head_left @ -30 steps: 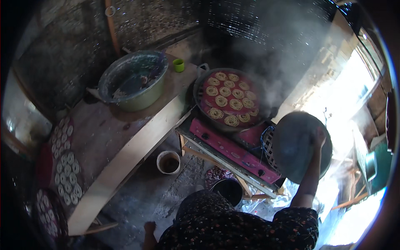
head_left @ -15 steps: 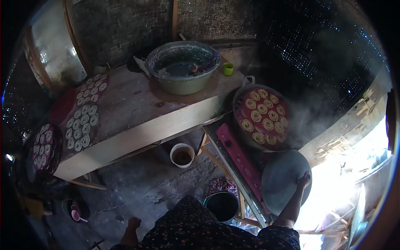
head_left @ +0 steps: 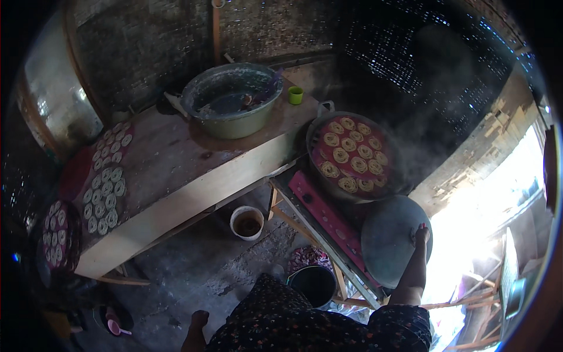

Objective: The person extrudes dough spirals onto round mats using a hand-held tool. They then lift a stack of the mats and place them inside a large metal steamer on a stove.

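My right hand (head_left: pixel 422 234) grips the knob of a large round grey pot lid (head_left: pixel 392 246), which is tilted beside the steamer pot. Steam rises from the wide pot (head_left: pixel 346 193), where several coiled noodle nests (head_left: pixel 341 155) lie on a round red perforated tray (head_left: pixel 319 156). My left hand (head_left: pixel 200 318) hangs low by my side over the floor, its fingers curled and nothing visible in them.
A long table (head_left: pixel 176 202) carries a big basin (head_left: pixel 234 124), a green cup (head_left: pixel 295 95) and more noodle nests (head_left: pixel 107 193). Below stand a white bucket (head_left: pixel 247 223) and a dark bucket (head_left: pixel 314 286). The pink stove (head_left: pixel 328 217) is beside the pot. A pink dipper (head_left: pixel 115 328) lies at lower left.
My view has shifted, moving the pot and table leftward in the picture. My right hand keeps hold of the lid, which has risen slightly toward the pot. The left hand still hangs down.
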Demonstrator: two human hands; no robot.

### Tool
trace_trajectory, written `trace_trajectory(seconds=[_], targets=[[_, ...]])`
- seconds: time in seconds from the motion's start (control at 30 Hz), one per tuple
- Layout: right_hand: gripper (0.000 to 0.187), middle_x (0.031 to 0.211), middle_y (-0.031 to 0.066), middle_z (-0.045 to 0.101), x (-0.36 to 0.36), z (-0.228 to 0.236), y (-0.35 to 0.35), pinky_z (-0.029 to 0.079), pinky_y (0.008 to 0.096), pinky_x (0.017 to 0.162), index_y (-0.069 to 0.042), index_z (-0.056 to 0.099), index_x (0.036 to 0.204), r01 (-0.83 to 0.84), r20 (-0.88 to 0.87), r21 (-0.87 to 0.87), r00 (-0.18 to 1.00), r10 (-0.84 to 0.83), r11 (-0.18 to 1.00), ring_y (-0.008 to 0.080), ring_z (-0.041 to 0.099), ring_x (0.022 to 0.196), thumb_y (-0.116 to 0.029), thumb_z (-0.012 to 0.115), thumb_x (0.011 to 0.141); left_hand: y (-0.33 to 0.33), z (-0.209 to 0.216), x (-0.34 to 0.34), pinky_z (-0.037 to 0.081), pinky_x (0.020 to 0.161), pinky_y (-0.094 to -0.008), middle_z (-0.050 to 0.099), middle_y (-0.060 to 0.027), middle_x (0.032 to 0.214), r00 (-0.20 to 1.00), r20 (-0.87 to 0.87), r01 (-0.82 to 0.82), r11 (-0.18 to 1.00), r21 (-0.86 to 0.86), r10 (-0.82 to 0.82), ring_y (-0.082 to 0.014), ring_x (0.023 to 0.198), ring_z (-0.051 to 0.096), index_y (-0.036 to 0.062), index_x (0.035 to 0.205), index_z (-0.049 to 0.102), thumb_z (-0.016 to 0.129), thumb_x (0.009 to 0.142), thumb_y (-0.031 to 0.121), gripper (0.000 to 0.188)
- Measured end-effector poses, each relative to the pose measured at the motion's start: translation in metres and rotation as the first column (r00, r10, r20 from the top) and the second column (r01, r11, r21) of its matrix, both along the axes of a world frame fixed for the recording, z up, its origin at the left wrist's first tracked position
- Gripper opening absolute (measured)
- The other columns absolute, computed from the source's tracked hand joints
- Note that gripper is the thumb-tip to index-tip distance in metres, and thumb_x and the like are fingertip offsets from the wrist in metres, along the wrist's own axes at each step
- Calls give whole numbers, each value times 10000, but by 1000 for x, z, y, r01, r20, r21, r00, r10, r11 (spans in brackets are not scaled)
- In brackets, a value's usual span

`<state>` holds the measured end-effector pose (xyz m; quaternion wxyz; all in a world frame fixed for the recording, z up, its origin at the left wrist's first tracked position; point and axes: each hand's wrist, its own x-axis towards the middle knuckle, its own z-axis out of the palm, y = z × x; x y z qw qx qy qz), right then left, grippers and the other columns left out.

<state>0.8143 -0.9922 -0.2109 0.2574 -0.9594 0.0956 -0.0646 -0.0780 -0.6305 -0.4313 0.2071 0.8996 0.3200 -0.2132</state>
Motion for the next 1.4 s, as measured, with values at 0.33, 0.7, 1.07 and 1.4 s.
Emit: trace_trajectory(seconds=[0.33,0.7,1.07,1.4], targets=[[287,1039,179,645,11,7,-5,477,390,837,-1,629,1037,-143,-103,-230,987,122,963,318,610,991,-236,567,885,124,3,142,461,768,-487,611,-226,836,984,155,-70,993,-96,84,-405,862,586,18,836,618,478,865,286,305],[266,1079,155,642,12,-25,-18,466,357,877,-7,625,1091,65,72,-51,996,-62,997,272,600,1045,-162,532,896,213,68,266,463,795,-459,624,-228,899,941,244,-190,964,-188,233,-397,905,590,27,893,654,531,857,299,300],[372,1052,191,647,38,-20,-11,457,381,879,-38,648,1077,42,-185,-118,981,-63,992,300,612,1014,-345,578,881,268,67,350,474,782,-396,647,-208,881,921,309,-141,942,-305,238,-323,877,636,33,923,662,535,882,315,313],[460,1134,198,614,61,-12,3,451,373,920,-42,602,1153,26,-231,-105,972,-50,994,295,585,1078,-376,635,838,344,74,526,509,723,-340,638,-82,1050,539,840,281,924,-259,71,-187,885,625,61,1170,554,557,907,352,393]])
